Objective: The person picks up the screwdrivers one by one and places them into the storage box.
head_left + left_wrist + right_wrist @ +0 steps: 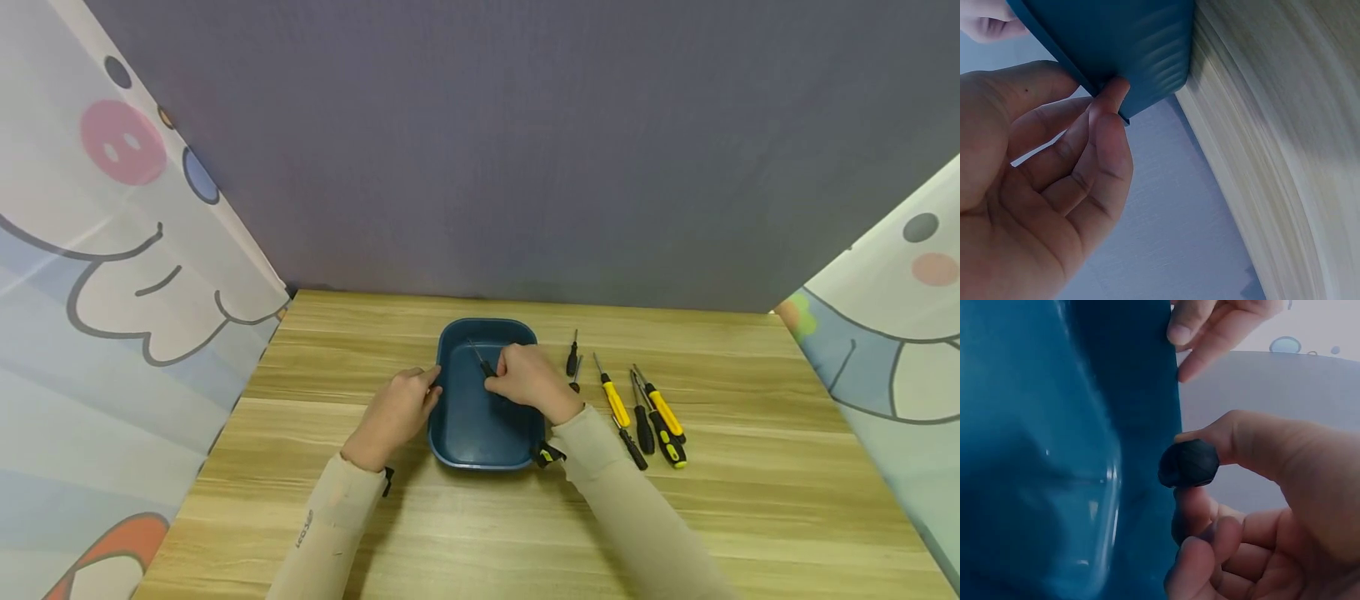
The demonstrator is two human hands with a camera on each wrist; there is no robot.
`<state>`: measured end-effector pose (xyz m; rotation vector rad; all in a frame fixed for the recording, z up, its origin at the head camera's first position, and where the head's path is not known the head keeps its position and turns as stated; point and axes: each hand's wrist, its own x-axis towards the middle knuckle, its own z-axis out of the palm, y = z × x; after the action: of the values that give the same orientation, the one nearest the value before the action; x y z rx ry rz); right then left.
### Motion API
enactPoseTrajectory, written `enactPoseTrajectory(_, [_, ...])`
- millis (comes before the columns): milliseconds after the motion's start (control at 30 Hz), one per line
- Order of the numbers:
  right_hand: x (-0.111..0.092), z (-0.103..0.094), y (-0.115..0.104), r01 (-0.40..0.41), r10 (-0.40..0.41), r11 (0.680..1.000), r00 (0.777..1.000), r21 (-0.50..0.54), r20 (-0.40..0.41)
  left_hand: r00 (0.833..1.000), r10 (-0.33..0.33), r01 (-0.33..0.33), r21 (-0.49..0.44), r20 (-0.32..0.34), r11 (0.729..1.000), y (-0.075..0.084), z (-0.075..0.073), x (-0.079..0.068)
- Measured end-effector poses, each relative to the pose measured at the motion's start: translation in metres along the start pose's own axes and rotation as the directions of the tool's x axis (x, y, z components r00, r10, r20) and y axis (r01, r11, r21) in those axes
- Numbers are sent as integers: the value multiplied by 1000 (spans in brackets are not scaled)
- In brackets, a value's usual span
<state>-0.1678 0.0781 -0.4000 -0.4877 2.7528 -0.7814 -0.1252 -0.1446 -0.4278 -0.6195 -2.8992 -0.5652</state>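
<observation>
A blue plastic tray (480,442) with raised walls lies on the wooden table. My left hand (400,410) pinches its left rim; in the left wrist view the fingers (1110,144) of that hand curl at the tray's edge (1141,69). Inside the tray's outline, my right hand (528,379) holds a small screwdriver (487,367) by its black handle, the thin shaft pointing away and to the left. From the right wrist, the handle's dark end (1190,464) shows between thumb and fingers, over the tray.
Right of the tray lie several screwdrivers: small black ones (572,360), yellow-handled ones (617,402), and a black-and-yellow one (667,440). The right forearm passes close to them. A grey panel (525,167) stands along the table's back edge, with printed curtains (82,275) at the sides.
</observation>
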Motion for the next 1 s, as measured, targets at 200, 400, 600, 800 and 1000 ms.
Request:
enactPoseTrajectory(200, [6,6,-9,-29,29,1000,998,4,55,1000,4,-4,-11,-9,1000,0,-1,1])
enactPoseTrajectory(400, [15,14,-14,-55,59,998,991,-40,123,1000,4,-4,-19,0,1000,-1,-1,1])
enactPoseTrajectory(600, [20,22,-19,-48,56,997,986,-57,160,1000,5,-5,-30,9,1000,-1,-1,0])
enactPoseTrajectory(800, [24,29,-21,-26,34,999,979,-39,199,1000,11,-11,-16,1,1000,-2,0,0])
enactPoseTrajectory(1000, [24,29,-22,-25,34,999,981,-48,192,1000,3,-3,-20,12,1000,-1,-2,0])
